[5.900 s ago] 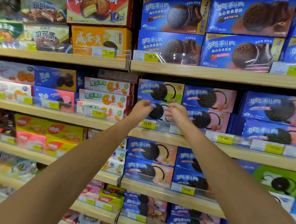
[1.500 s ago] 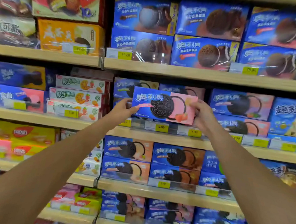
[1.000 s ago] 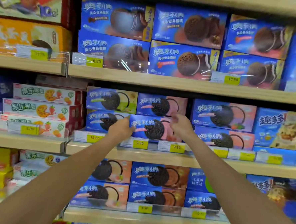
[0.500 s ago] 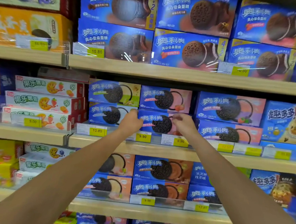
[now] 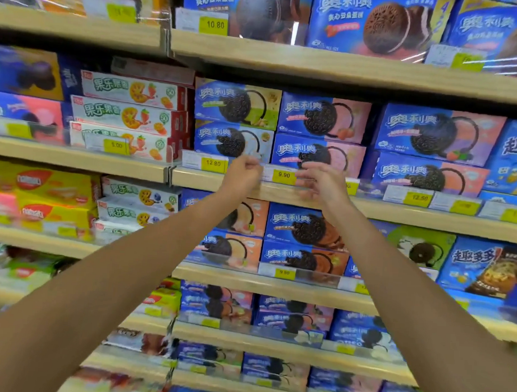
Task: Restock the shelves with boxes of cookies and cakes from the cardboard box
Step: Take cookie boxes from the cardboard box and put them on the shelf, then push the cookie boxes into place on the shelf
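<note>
A blue and pink cookie box (image 5: 287,150) lies on the middle shelf (image 5: 401,212), bottom of a two-high stack, under a matching box (image 5: 322,118). Both of my hands are off it, just in front of the shelf's price strip. My left hand (image 5: 243,173) has its fingers curled in and holds nothing. My right hand (image 5: 323,181) is blurred, its fingers relaxed and apart, holding nothing. The cardboard box is out of view.
Blue cookie boxes fill the shelves above, below and to the right. White fruit-biscuit boxes (image 5: 129,113) stack at the left, yellow wafer boxes (image 5: 39,194) lower left. Yellow price tags (image 5: 283,175) sit in a clear strip along each shelf edge.
Both hands have let go of the pink and blue box on the shelf and pulled back and down to the shelf edge. The view has dropped a little.
</note>
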### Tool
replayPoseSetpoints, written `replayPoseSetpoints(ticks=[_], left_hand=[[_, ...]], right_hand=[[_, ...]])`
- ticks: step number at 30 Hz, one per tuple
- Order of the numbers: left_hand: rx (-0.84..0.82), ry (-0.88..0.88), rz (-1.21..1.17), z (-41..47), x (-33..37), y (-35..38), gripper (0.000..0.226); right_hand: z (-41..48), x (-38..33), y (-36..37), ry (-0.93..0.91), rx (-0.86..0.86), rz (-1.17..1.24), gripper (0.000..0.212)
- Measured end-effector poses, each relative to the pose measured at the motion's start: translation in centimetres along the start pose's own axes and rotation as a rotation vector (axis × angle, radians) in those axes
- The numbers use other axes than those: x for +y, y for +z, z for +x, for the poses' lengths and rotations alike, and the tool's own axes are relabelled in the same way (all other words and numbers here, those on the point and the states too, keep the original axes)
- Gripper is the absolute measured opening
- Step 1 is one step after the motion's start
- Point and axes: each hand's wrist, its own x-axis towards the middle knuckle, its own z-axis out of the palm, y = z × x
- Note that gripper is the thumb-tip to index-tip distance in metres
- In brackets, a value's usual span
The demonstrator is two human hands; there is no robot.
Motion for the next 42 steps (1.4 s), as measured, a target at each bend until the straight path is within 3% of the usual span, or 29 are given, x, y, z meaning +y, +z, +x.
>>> replayPoseSetpoints(ticks=[6,12,16,21,29,32,36,40,42], left_hand=[[0.014,-0.096,0.034,-4.4,-5.7,-1.8,0.020],[-0.104,-0.343,0.063,-10.8,-14.3,-3.1,0.008],[-0.178,-0.574,-0.019,-16.8,-20.9,-3.8,0.011],[-0.099,-0.903,-0.148,-23.6,-31.4,-4.7,0.032],[-0.165,-1.237,-0.071,-37.5,-48.9,-5.2,0.032],[-0.141,-1.328,-0.083,-42.5,-53.7,-4.1,0.036],[-0.149,-1.401,-0.058,-47.9,-60.9,-1.6,0.028],[-0.236,-1.463,0.008,-52.9,-68.7,1.4,0.015],[-0.213,-1.502,0.002,-55.1,-72.2,3.1,0.037]], right_hand=[[-4.4,4.9,1.9,0.114,-0.047,-0.081,0.016],[-8.3,13.5,3.8,0.320,-0.084,-0.148,0.022],[-11.8,21.6,4.6,0.494,-0.123,-0.200,0.013],[-15.9,33.8,5.6,0.757,-0.187,-0.275,0.008],[-26.0,52.0,6.8,1.110,-0.355,-0.415,0.023],[-30.3,58.2,7.0,1.237,-0.441,-0.485,0.009],[-34.6,67.0,6.4,1.332,-0.475,-0.574,0.007],[-38.7,75.0,5.2,1.423,-0.450,-0.620,0.023],[-40.5,78.7,4.7,1.475,-0.438,-0.641,0.015]])
